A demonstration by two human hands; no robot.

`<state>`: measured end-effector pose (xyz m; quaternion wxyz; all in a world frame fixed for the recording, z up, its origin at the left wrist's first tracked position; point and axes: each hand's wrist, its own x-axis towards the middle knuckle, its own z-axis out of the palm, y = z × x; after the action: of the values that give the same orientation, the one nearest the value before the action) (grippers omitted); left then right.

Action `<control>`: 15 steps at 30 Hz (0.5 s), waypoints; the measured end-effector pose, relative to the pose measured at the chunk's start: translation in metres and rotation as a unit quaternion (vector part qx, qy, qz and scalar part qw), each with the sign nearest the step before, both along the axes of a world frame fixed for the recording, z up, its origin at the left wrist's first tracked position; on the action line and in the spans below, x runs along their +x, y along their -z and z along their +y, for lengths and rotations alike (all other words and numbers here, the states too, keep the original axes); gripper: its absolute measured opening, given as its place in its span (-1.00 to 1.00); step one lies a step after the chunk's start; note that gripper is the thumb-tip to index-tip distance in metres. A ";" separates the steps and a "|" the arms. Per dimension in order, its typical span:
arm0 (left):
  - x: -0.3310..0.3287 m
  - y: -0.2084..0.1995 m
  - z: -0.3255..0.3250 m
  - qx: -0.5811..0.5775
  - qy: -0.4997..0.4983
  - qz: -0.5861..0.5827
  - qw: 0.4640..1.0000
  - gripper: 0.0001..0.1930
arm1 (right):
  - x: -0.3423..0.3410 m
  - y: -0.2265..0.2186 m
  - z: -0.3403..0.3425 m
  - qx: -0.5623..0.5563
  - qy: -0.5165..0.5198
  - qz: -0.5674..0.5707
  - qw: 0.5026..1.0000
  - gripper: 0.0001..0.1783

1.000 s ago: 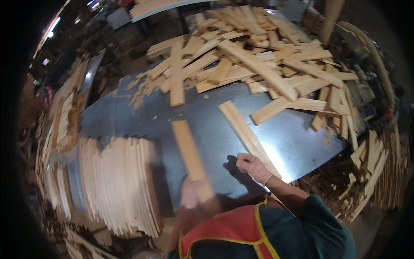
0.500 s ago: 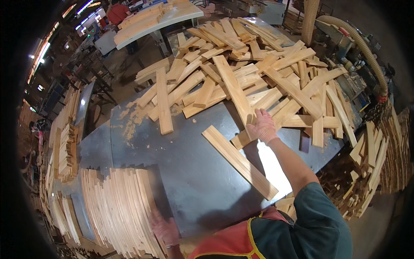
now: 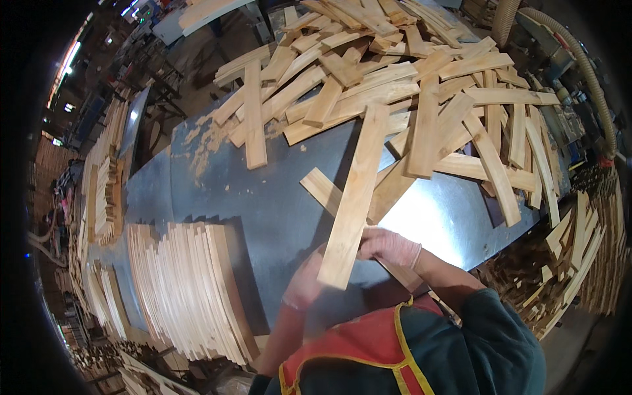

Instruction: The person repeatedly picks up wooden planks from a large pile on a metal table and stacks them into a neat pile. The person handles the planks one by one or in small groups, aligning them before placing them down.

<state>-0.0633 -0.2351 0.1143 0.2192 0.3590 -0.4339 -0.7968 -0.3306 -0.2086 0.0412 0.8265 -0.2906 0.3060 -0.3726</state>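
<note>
My right hand [image 3: 394,247] is closed on the right edge of a pale wooden board [image 3: 357,197], held above the metal table [image 3: 263,217]. The board points away from me, its near end close to my body. At that near end is my left hand [image 3: 304,282], smeared by motion, its fingers hidden behind the board. Both hands wear thin pale gloves. Beneath the held board a second board [image 3: 320,189] lies slantwise on the table. To the left stands a tight row of boards [image 3: 191,289] set on edge.
A loose heap of boards [image 3: 388,85] covers the far side of the table, with sawdust [image 3: 205,151] at its left. More stacked boards [image 3: 105,204] stand at the far left. Offcuts [image 3: 573,257] pile up beyond the right edge, below a ribbed hose [image 3: 596,79].
My right hand has drawn a board from the heap toward me. My left hand has left the row of boards and moved right to the board's near end. The view has shifted slightly.
</note>
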 end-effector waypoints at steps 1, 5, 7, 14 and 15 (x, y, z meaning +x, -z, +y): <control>0.010 0.039 0.007 0.213 -0.063 0.107 0.969 -0.46 | 0.002 0.003 0.010 -0.024 -0.065 0.101 0.992 -0.24; 0.016 0.079 0.026 0.066 0.051 -0.056 0.995 -0.53 | 0.001 0.002 0.036 -0.072 -0.131 0.316 0.937 -0.36; 0.032 0.058 0.045 0.062 -0.023 -0.099 0.993 -0.60 | -0.012 0.000 0.038 -0.026 -0.022 0.338 0.941 -0.37; 0.144 0.042 0.138 -0.294 -0.169 -0.631 0.698 -0.60 | -0.031 0.025 0.015 0.158 0.410 0.205 0.874 -0.57; 0.202 0.075 0.152 -0.454 -0.142 -0.596 0.647 -0.52 | -0.031 0.028 0.008 0.158 0.399 0.200 0.881 -0.57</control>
<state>0.1383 -0.0831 0.0392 0.1598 0.6689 -0.7223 -0.0733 -0.3614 -0.2004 0.0136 0.5642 -0.0779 0.6094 -0.5516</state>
